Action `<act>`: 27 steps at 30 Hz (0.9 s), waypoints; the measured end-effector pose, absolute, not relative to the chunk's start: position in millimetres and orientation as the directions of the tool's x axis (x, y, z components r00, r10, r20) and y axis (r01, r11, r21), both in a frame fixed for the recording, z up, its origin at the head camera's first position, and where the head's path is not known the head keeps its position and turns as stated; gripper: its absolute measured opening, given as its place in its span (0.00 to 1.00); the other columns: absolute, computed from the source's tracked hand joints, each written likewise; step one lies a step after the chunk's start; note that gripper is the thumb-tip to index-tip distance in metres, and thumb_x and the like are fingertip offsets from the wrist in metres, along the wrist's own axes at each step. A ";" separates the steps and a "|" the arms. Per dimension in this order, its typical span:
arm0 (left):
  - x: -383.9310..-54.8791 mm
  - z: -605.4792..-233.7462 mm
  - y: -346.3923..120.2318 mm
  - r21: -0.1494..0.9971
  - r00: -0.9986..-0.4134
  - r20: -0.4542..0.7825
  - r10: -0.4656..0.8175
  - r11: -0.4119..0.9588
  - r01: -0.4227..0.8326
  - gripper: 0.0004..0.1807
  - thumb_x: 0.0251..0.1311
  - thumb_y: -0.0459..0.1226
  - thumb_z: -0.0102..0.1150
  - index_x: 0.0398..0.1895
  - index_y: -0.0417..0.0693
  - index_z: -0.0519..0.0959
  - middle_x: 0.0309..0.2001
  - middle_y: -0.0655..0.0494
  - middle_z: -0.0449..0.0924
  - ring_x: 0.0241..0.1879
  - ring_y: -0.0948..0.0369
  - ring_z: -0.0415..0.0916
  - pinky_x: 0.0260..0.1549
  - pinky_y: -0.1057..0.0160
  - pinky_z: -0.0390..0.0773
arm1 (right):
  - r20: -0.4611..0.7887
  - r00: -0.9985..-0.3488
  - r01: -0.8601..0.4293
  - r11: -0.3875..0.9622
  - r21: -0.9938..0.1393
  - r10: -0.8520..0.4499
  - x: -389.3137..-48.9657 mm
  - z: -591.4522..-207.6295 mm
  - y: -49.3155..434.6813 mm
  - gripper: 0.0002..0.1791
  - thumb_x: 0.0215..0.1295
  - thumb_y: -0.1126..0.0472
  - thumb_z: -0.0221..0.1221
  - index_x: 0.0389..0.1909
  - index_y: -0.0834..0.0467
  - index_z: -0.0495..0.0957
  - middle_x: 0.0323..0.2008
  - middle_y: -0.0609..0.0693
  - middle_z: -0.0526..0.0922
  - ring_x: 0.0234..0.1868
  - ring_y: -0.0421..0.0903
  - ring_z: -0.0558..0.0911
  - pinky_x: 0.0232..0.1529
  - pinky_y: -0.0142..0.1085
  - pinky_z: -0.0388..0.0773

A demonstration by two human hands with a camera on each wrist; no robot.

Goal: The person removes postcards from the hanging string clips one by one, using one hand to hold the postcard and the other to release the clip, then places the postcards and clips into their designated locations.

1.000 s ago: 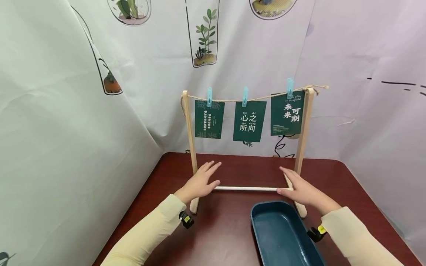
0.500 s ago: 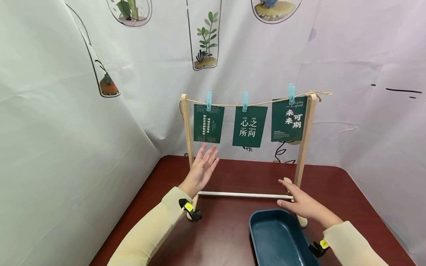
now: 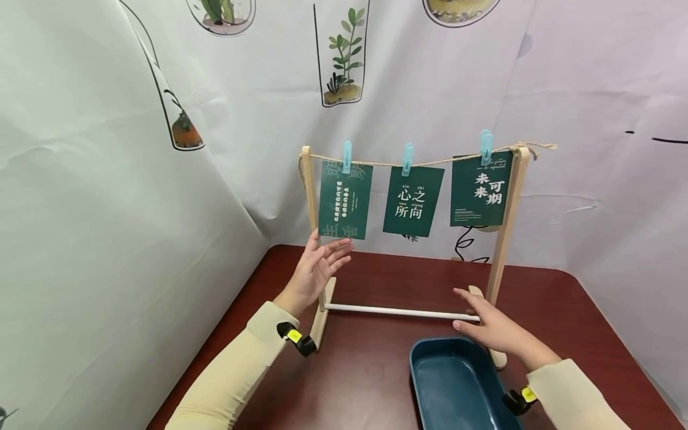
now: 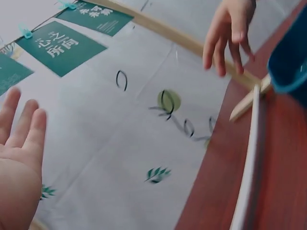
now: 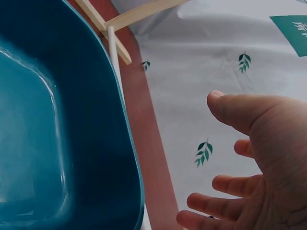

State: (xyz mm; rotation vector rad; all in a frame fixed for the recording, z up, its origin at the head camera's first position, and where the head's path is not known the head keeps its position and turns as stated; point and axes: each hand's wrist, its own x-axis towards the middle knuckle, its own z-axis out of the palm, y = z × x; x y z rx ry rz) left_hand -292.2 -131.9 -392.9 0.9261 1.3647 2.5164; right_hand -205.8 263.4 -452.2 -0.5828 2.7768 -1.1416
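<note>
At the lower edge of the leftmost dark-green paper card [image 3: 346, 202], hung on tan twine [image 3: 376, 163], reaching higher than a second ago with the bare left hand [image 3: 310, 273], gripping nothing, can't tell if touching. Keeping the empty right hand [image 3: 501, 328] well apart, near the blue plastic tray [image 3: 457, 385]. Probably puts that card within reach.

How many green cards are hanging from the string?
3. In the head view, the left card hangs above the left hand, the middle card near the string's centre, and the right card beside the right post. None appears hidden.
</note>
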 end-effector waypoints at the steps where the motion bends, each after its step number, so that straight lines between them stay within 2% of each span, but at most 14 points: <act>1: -291.4 -391.1 -134.4 0.803 -0.784 0.472 0.403 -0.563 0.194 0.23 0.79 0.33 0.36 0.73 0.56 0.56 0.60 0.47 0.78 0.63 0.51 0.75 0.62 0.54 0.74 | 0.069 -0.923 -0.317 0.646 -0.694 -0.378 -205.3 -452.3 263.6 0.42 0.70 0.51 0.63 0.76 0.64 0.55 0.72 0.73 0.57 0.62 0.74 0.73 0.54 0.64 0.76; 5: -290.1 -380.1 -142.7 0.826 -0.744 0.509 0.433 -0.489 0.280 0.23 0.78 0.32 0.35 0.73 0.52 0.61 0.59 0.52 0.80 0.60 0.51 0.78 0.59 0.53 0.77 | 0.079 -0.919 -0.328 0.638 -0.696 -0.386 -204.2 -453.0 263.8 0.40 0.70 0.52 0.63 0.76 0.63 0.56 0.71 0.73 0.59 0.61 0.73 0.74 0.53 0.63 0.77; 11: -294.9 -353.4 -142.9 0.871 -0.784 0.458 0.420 -0.390 0.300 0.26 0.78 0.36 0.41 0.76 0.43 0.57 0.58 0.55 0.81 0.52 0.56 0.83 0.54 0.52 0.80 | 0.108 -0.909 -0.360 0.625 -0.692 -0.402 -204.0 -455.0 261.6 0.37 0.71 0.53 0.63 0.74 0.62 0.59 0.70 0.72 0.61 0.59 0.72 0.75 0.54 0.63 0.76; 14: -300.3 -339.0 -138.3 0.894 -0.803 0.426 0.417 -0.332 0.302 0.28 0.77 0.36 0.41 0.77 0.42 0.56 0.59 0.53 0.79 0.50 0.57 0.83 0.52 0.50 0.81 | 0.127 -0.907 -0.374 0.628 -0.683 -0.402 -204.7 -453.8 260.1 0.37 0.70 0.53 0.63 0.74 0.62 0.60 0.69 0.71 0.63 0.59 0.72 0.75 0.53 0.62 0.77; 16: -304.7 -330.5 -134.9 0.904 -0.809 0.409 0.422 -0.307 0.297 0.29 0.77 0.36 0.40 0.78 0.43 0.54 0.62 0.48 0.76 0.50 0.57 0.83 0.50 0.48 0.82 | 0.128 -0.904 -0.378 0.624 -0.684 -0.408 -205.7 -451.8 259.0 0.37 0.71 0.53 0.63 0.74 0.62 0.60 0.69 0.71 0.64 0.59 0.72 0.75 0.53 0.62 0.77; 19: -310.6 -320.5 -130.3 0.919 -0.834 0.375 0.405 -0.283 0.276 0.30 0.75 0.35 0.41 0.79 0.47 0.53 0.65 0.43 0.72 0.51 0.58 0.81 0.48 0.52 0.82 | 0.118 -0.896 -0.383 0.613 -0.691 -0.428 -207.1 -450.5 256.5 0.36 0.72 0.53 0.62 0.74 0.61 0.60 0.69 0.71 0.63 0.59 0.72 0.75 0.53 0.62 0.77; 23: -314.8 -312.3 -126.2 0.930 -0.876 0.337 0.345 -0.269 0.251 0.30 0.75 0.36 0.42 0.78 0.54 0.54 0.65 0.45 0.71 0.51 0.60 0.81 0.45 0.59 0.82 | 0.087 -0.886 -0.377 0.596 -0.709 -0.456 -207.9 -449.9 250.7 0.36 0.73 0.53 0.61 0.75 0.61 0.59 0.69 0.70 0.64 0.59 0.71 0.76 0.54 0.61 0.76; 27: -315.7 -308.0 -122.2 0.929 -0.885 0.348 0.308 -0.239 0.283 0.31 0.73 0.31 0.43 0.77 0.54 0.55 0.67 0.43 0.70 0.56 0.54 0.79 0.49 0.56 0.82 | 0.063 -0.884 -0.369 0.612 -0.700 -0.462 -209.4 -446.3 244.3 0.37 0.72 0.51 0.61 0.75 0.61 0.59 0.69 0.68 0.66 0.58 0.67 0.78 0.54 0.60 0.77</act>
